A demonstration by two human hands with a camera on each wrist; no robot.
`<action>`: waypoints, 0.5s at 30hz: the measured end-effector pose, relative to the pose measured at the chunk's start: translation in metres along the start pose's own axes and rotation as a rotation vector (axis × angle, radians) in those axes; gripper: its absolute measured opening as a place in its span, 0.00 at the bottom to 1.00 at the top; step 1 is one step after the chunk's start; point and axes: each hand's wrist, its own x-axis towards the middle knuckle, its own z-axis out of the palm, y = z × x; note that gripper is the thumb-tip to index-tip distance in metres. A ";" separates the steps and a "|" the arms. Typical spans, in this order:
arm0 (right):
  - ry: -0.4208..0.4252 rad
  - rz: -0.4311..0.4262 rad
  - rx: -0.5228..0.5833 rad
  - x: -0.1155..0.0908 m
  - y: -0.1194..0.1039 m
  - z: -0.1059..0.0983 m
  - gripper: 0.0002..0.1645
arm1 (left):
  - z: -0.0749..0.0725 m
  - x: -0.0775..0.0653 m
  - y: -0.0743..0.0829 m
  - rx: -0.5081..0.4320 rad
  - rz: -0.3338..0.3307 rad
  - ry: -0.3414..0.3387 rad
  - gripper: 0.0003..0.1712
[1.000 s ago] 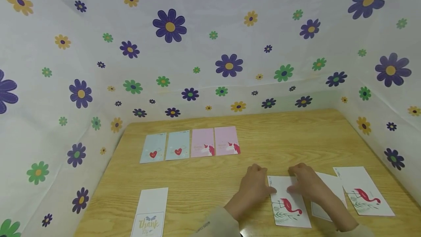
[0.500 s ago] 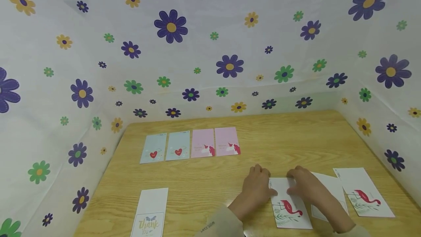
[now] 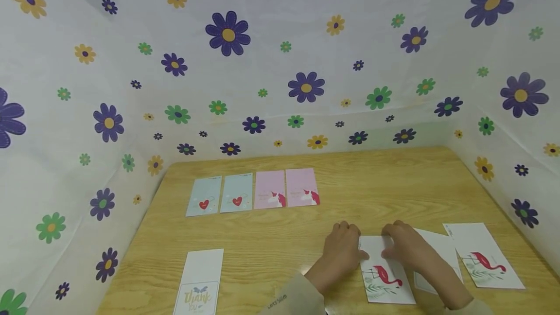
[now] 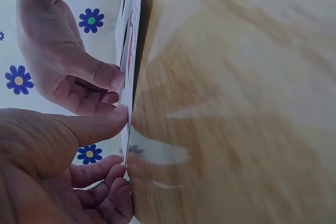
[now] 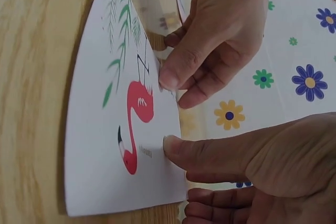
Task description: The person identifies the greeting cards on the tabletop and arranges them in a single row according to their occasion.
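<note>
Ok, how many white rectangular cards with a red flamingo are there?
2. One white rectangular card with a red flamingo is held by the left hand and right hand; the second flamingo card lies farther right. Others could be hidden beneath.

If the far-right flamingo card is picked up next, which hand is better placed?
Probably the right hand: it is nearer the far-right flamingo card, while the left hand would have to reach across. Both hands pinch the other flamingo card, so the right would need to let go.
</note>
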 end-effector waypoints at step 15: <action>0.048 0.019 -0.008 -0.007 0.003 -0.001 0.26 | -0.002 -0.002 0.002 -0.065 -0.018 0.004 0.25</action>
